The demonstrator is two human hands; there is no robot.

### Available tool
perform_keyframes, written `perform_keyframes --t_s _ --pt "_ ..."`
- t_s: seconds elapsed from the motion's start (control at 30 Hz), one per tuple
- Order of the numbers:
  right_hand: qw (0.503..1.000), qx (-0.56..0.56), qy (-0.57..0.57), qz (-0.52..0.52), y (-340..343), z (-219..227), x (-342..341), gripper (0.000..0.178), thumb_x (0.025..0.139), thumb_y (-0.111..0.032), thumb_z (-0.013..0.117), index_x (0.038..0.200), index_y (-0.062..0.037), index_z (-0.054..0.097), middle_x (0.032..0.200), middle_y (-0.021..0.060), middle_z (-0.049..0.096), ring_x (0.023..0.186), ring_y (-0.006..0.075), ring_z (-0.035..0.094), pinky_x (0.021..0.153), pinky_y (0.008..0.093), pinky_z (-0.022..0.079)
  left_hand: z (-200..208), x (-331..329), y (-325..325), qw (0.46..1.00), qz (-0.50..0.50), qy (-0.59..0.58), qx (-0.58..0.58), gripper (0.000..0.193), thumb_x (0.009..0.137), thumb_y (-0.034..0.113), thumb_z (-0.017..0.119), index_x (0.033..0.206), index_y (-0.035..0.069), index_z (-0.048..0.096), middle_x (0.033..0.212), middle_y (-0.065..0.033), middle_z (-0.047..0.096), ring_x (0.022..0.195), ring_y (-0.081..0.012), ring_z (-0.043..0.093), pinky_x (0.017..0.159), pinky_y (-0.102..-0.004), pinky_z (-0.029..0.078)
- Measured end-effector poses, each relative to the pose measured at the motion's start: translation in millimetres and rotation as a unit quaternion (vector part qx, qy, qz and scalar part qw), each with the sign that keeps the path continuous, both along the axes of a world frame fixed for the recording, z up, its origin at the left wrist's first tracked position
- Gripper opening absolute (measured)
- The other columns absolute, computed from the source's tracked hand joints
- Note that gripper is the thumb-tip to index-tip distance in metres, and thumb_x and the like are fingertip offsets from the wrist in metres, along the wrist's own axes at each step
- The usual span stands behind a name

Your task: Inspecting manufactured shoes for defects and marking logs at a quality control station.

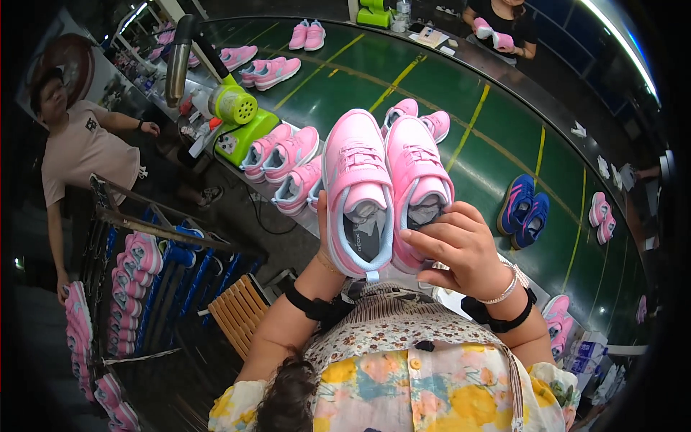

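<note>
A pair of pink sneakers is held side by side in front of my chest, toes pointing away, openings facing me. My left hand [324, 248] grips the left sneaker [354, 158] from its outer side; most of its fingers are hidden behind the shoe. Around the outer side and collar of the right sneaker [416, 162] curls my right hand [461, 248], fingertips at the opening's edge. Both sneakers have pink laces, a strap and a light blue lining. White paper shows inside them, and a dark insole is visible in the left one.
A green conveyor belt [475, 155] with yellow lines carries pink sneakers [272, 72] and a blue pair [524, 212]. A bright green machine [237, 119] stands at left. Shoe racks [137, 288] and a person [86, 144] are further left. Another person [504, 32] holds shoes across the belt.
</note>
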State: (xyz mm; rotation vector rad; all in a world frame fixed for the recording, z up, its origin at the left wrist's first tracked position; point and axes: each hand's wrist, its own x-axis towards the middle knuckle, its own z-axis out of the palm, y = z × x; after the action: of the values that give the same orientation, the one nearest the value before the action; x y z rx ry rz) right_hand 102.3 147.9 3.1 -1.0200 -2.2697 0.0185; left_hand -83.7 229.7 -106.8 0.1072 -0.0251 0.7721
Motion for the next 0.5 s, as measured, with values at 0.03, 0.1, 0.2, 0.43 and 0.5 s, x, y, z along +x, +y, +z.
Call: perform_keyframes --t_s 0.03,0.1,0.2,0.43,0.5 --pt "1.0 -0.001 0.001 0.001 0 -2 1 0.042 0.079 -0.042 0.057 0.107 -0.0106 0.06 0.077 0.0034 0.056 0.069 0.0198 0.052 0.071 0.0336 0.041 3 -3 1 0.998 0.003 0.06 -0.003 0.08 0.076 0.068 0.042 0.129 0.008 0.037 0.123 -0.0139 0.049 0.11 -0.0268 0.051 0.095 -0.0402 0.043" --pt "0.963 -0.265 -0.046 -0.011 -5 -8 1 0.036 0.077 -0.03 0.066 0.103 -0.0069 0.06 0.084 0.0083 0.061 0.073 0.0234 0.056 0.071 0.0323 0.043 21 2 -2 0.992 0.02 0.118 0.032 0.073 0.082 0.062 0.038 0.13 0.006 0.035 0.123 -0.014 0.048 0.111 -0.0267 0.05 0.095 -0.0398 0.042" --pt "0.913 -0.403 0.033 -0.043 2 -32 -1 0.05 0.074 -0.039 0.067 0.11 -0.0063 0.055 0.079 0.0125 0.058 0.07 0.0324 0.056 0.065 0.0348 0.045 33 13 3 0.983 0.006 0.179 0.049 0.064 0.09 0.051 0.034 0.131 0.003 0.032 0.124 -0.0142 0.047 0.11 -0.0257 0.05 0.095 -0.0389 0.041" --pt "0.545 -0.357 0.759 0.01 -10 -136 43 0.107 0.058 -0.076 0.052 0.136 -0.0079 0.024 0.136 0.0113 0.034 0.122 0.0244 0.038 0.101 0.04 0.034 46 -6 1 0.956 -0.062 0.271 0.098 0.07 0.086 0.057 0.038 0.135 0.008 0.028 0.133 -0.013 0.037 0.12 -0.0233 0.037 0.098 -0.0467 0.03" --pt "0.496 -0.324 0.806 -0.004 -17 -148 52 0.109 0.057 -0.08 0.045 0.137 -0.009 0.023 0.137 0.011 0.033 0.123 0.0262 0.036 0.102 0.0408 0.034 43 -12 1 0.908 0.013 0.371 0.196 0.061 0.089 0.047 0.041 0.134 0.007 0.03 0.131 -0.0109 0.039 0.119 -0.0223 0.038 0.097 -0.0421 0.032"
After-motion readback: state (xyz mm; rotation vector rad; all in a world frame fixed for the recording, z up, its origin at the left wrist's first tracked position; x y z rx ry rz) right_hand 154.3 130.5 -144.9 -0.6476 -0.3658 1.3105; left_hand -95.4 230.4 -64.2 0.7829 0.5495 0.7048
